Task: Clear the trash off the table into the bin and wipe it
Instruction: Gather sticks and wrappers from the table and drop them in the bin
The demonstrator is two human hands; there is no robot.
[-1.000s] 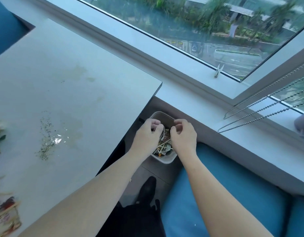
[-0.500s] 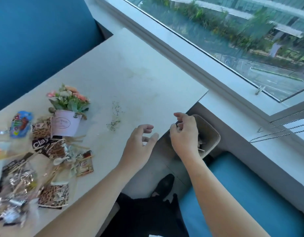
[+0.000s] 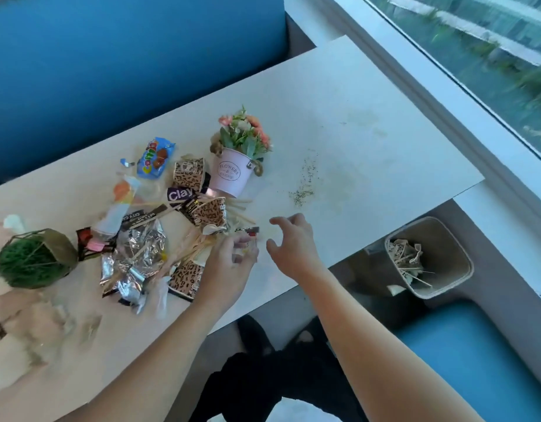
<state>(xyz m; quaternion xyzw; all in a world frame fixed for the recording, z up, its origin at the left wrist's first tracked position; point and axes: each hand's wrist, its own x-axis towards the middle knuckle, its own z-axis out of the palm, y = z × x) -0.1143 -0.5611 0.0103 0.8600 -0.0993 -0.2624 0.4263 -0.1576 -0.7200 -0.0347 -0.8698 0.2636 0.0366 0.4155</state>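
Observation:
A pile of trash lies on the white table: leopard-print cups, silver foil wrappers, a blue candy wrapper, wooden sticks. My left hand hovers at the pile's right edge with loosely spread fingers, holding nothing I can make out. My right hand is just right of it above bare table, fingers loosely curled and empty. The beige bin stands on the floor right of the table, with cups and sticks inside. A patch of dark crumbs sits beyond my right hand.
A pink flower pot stands behind the pile. A green moss ball in a wire frame sits at the left. Blue seats flank the table, and a window ledge runs along the right. Faint stains mark the far tabletop.
Both hands left the bin and swung left over the table to the trash pile. The view turned left with them, bringing the pile and flower pot into sight.

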